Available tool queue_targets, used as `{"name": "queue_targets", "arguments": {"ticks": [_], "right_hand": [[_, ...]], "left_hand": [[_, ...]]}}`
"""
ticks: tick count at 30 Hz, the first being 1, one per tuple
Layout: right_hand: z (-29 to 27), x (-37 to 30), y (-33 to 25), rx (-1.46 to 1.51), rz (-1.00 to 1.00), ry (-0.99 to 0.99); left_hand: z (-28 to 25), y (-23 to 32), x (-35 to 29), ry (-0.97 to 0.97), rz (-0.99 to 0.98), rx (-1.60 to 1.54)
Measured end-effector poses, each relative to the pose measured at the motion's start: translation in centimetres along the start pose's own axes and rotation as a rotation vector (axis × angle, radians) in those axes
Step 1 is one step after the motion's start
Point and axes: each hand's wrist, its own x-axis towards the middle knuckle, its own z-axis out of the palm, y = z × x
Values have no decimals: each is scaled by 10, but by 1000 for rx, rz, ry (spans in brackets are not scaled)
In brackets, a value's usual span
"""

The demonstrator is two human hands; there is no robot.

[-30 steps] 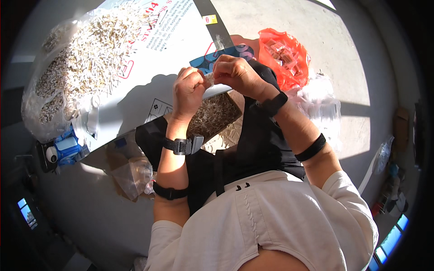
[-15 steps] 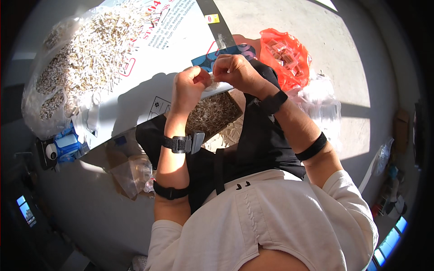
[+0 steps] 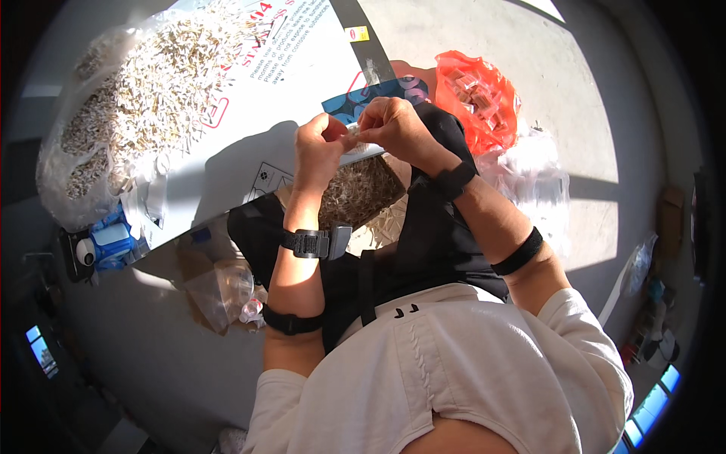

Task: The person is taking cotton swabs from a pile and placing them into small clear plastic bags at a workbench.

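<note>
My left hand (image 3: 318,150) and my right hand (image 3: 399,130) meet at the near edge of the white-topped table (image 3: 291,98). Thumb and fingers are pinched together on both. A small pale thing (image 3: 358,141) shows between the fingertips, too small to name. Below the hands, by my lap, is an open brown box (image 3: 398,184) filled with thin, short, tan and grey pieces (image 3: 352,198). Just beyond my fingers lies a translucent blue sheet with round shapes (image 3: 340,106).
A large heap of small whitish pieces (image 3: 178,76) spreads from a clear plastic bag (image 3: 57,181) on the table's left. On the floor at right sit a red bag of small boxy packets (image 3: 480,98) and clear plastic bags (image 3: 541,166). A blue-and-white container (image 3: 110,240) stands at the left corner.
Both hands have shifted slightly, the right one a little nearer to me. Their pinched fingertips stay close together.
</note>
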Motion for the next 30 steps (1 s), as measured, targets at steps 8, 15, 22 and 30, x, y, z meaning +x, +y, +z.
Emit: {"name": "queue_targets", "arguments": {"ticks": [8,15,22,30], "right_hand": [[-4,-11,3,100,-114,21],[1,-11,7,9,-383,35],[-6,-13,9,-17,-414,31],[-4,-12,6,-77,-408,-29]], "left_hand": [[2,7,1,-12,-64,-200],[-2,-1,4,-69,-23,-217],[-11,5,-10,18,518,282],[-2,-6,-14,85,499,257]]}}
